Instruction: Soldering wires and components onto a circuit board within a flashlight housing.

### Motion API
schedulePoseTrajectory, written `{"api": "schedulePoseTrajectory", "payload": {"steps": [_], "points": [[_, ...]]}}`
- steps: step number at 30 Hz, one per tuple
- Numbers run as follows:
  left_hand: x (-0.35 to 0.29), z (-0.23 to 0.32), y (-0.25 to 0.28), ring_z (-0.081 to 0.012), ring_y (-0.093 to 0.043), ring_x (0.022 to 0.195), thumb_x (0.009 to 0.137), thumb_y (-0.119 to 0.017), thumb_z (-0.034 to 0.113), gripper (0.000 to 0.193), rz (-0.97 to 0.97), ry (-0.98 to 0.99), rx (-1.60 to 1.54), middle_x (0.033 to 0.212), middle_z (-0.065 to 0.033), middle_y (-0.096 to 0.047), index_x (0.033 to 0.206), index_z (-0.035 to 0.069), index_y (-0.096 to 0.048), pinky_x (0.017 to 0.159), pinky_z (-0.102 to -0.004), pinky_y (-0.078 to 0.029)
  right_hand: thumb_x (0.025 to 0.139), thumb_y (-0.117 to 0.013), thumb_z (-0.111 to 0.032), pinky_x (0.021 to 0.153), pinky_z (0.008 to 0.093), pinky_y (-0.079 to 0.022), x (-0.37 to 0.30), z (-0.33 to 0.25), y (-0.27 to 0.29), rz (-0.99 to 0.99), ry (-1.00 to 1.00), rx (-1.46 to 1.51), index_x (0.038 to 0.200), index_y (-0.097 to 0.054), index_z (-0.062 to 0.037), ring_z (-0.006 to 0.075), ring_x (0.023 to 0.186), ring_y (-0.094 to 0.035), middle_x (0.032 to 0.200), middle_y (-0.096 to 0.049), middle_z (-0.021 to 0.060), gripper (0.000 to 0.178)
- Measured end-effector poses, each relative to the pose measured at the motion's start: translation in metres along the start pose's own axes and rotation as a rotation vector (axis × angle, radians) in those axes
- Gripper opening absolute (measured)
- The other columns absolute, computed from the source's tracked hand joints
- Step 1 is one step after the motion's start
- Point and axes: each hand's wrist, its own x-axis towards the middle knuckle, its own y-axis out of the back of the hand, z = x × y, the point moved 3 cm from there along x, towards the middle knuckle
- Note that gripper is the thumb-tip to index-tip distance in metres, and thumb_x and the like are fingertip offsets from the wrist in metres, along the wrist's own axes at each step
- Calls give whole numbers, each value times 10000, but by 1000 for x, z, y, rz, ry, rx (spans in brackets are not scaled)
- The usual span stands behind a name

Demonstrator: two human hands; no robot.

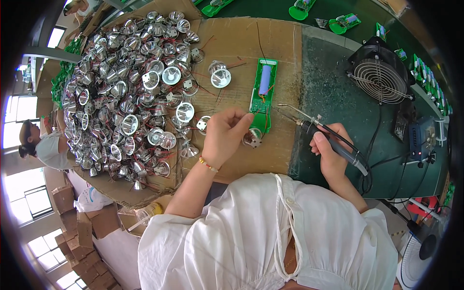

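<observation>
My left hand (224, 133) is closed, thumb against the fingers, at the lower end of a green plastic housing (253, 107). Just below its fingertips a small silvery lamp reflector (253, 138) shows its back, partly covered by the hand. In the housing lie a purple cylindrical battery cell (265, 79) and a green circuit board (261, 106) with red wires. My right hand (333, 147) grips a soldering iron (338, 147) with a thin metal feed tube along it. The iron's tip points left at the housing, a little apart from the board.
A large heap of silvery reflectors (130, 92) covers the cardboard (212, 43) on the left; loose reflectors (220, 78) lie near the housing. To the right stand a black fan with a wire grille (379, 79) and a blue box (421, 137) with cables. Green housings line the far edge.
</observation>
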Motion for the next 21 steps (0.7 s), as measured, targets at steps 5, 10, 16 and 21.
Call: {"api": "schedulePoseTrajectory", "payload": {"steps": [5,10,16,21], "points": [[-4,-5,-7,-85,-529,493,797,-628,120,153,142,-176,111,652,-31,-544,719,-8,-599,453,-223,-400,803,-607,-111,482,201,-418,-1,-1,-6,-45,-9,-91,898,-538,-1,88,538,-531,664,-582,73,162],[-1,3,-9,-101,-531,486,779,-636,104,156,175,-176,149,711,-53,-522,692,-17,-591,464,-236,-414,798,-613,-111,484,203,-421,4,4,-14,-52,-9,-89,891,-541,-9,89,539,-531,664,-583,72,156],[3,-1,-8,-104,-536,492,770,-638,98,149,187,-218,190,720,-66,-528,691,-20,-593,457,-241,-415,783,-642,-91,504,207,-445,11,5,-24,-15,-59,-14,837,-541,3,76,562,-544,668,-596,66,148],[2,0,-10,-107,-535,511,768,-639,100,151,177,-191,179,720,-67,-528,691,-21,-592,473,-246,-413,784,-641,-96,508,210,-449,10,9,-22,-38,-88,-33,830,-538,-1,81,567,-547,670,-596,70,148]]}}
